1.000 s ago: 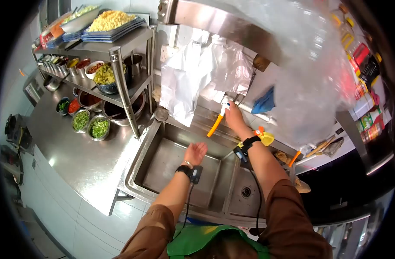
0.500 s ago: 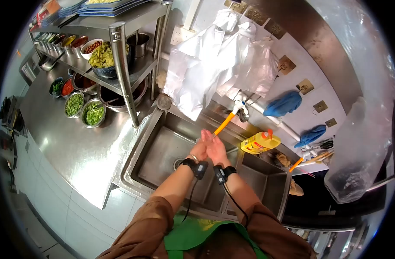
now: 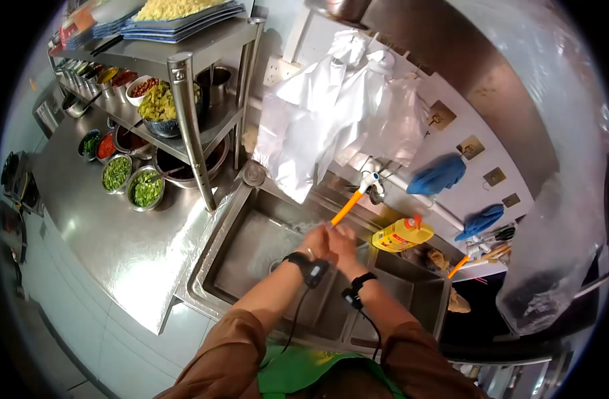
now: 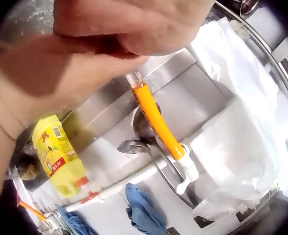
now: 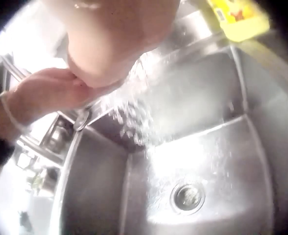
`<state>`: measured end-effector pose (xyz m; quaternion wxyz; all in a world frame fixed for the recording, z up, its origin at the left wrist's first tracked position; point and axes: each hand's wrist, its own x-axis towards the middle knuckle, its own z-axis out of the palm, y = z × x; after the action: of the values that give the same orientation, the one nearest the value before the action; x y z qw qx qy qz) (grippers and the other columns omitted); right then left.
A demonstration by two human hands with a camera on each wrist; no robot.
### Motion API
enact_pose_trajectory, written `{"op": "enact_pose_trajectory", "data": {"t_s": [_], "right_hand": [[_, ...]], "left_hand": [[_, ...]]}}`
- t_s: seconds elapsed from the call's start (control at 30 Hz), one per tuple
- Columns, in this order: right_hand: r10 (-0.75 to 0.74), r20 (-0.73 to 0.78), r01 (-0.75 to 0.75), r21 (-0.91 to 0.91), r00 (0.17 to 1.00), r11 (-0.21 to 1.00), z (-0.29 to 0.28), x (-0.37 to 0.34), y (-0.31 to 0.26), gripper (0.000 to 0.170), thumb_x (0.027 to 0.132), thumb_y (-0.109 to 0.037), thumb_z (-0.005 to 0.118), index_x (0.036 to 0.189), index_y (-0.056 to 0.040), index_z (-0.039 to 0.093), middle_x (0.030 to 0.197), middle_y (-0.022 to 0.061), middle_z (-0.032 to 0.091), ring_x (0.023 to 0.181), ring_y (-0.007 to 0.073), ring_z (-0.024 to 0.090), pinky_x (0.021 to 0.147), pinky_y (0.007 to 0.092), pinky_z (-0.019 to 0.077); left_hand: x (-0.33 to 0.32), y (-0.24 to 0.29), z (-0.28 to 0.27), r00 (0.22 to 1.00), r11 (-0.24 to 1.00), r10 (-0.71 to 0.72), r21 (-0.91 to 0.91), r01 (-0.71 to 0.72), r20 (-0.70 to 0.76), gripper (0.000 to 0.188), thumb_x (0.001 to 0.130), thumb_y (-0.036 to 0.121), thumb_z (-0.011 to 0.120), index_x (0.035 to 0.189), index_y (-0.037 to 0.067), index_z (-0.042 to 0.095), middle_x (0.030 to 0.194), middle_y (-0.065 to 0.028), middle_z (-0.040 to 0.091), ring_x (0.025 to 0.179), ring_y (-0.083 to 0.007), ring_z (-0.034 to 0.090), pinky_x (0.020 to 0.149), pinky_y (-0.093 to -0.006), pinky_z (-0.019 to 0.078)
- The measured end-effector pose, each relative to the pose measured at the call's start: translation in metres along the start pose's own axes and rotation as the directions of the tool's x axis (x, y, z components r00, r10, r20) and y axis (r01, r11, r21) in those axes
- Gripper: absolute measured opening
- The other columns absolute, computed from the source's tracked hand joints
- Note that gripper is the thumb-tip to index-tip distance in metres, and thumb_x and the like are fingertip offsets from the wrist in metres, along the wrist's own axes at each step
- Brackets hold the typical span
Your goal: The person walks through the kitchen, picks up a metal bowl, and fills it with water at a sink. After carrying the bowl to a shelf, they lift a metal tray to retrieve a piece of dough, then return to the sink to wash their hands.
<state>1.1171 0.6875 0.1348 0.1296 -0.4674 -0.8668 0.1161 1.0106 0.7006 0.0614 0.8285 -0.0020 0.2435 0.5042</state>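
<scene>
Over the left basin of the steel sink [image 3: 228, 272], my left hand [image 3: 314, 243] and right hand [image 3: 343, 251] lie against each other, wet and holding no object. They meet just below the end of an orange hose [image 3: 347, 209], which hangs from a white tap [image 3: 369, 179]. Water [image 5: 134, 122] splashes off the hands toward the drain [image 5: 188, 197]. From the right wrist side, the left hand [image 5: 51, 90] reaches in with its fingers extended. In the left wrist view, the right hand [image 4: 61, 68] lies flat along the left one, its fingertips partly hidden.
A yellow bottle [image 3: 403, 234] with a red cap stands on the sink's back ledge. White plastic bags [image 3: 317, 106] and blue cloths [image 3: 437, 176] hang on the wall behind. To the left, a steel counter [image 3: 98, 233] holds bowls of chopped greens [image 3: 145, 189] beneath a shelf rack.
My right hand came down from the tap and joined the left under the hose. Since half a second ago, both hands have turned from palms up to pressed together, and water splashes.
</scene>
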Motion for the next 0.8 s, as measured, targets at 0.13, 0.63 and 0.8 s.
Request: {"op": "enact_pose_trajectory", "data": {"t_s": [0.13,0.63,0.8], "right_hand": [[-0.315,-0.522,0.096,-0.403,0.793,0.910,-0.043,0.027,0.105,0.022,0.088,-0.022,0.056,0.101,-0.0045,0.053,0.095,0.0167,0.060,0.080,0.0361,0.059,0.072,0.0450,0.0487],[-0.202,-0.609,0.023,-0.289,0.767,0.957,-0.157,0.135,0.046,0.037,0.094,-0.030,0.048,0.108,0.0034,0.056,0.108,0.0245,0.060,0.099,0.0402,0.057,0.085,0.0464,0.0456],[0.101,-0.189,-0.143,-0.223,0.977,0.964,-0.140,0.131,0.055,0.042,0.096,-0.033,0.041,0.094,0.0035,0.062,0.093,0.0249,0.064,0.088,0.0425,0.061,0.074,0.0512,0.0488]], "left_hand": [[-0.018,0.009,-0.018,0.984,0.990,-0.072,-0.109,0.090,0.166,0.026,0.098,0.026,0.040,0.089,0.007,0.054,0.079,-0.0071,0.057,0.063,-0.0198,0.053,0.061,-0.0313,0.0441],[-0.259,-0.005,-0.019,0.833,0.928,0.359,0.067,-0.366,-0.421,0.013,0.094,0.025,0.048,0.088,0.014,0.049,0.054,0.0058,0.028,0.040,-0.0068,0.022,0.036,-0.0236,0.0154],[-0.303,-0.046,-0.035,0.685,0.842,0.503,0.119,-0.527,-0.526,0.011,0.090,0.010,0.052,0.100,0.011,0.050,0.065,0.0036,0.050,0.058,-0.0110,0.052,0.049,-0.0229,0.0401]]}}
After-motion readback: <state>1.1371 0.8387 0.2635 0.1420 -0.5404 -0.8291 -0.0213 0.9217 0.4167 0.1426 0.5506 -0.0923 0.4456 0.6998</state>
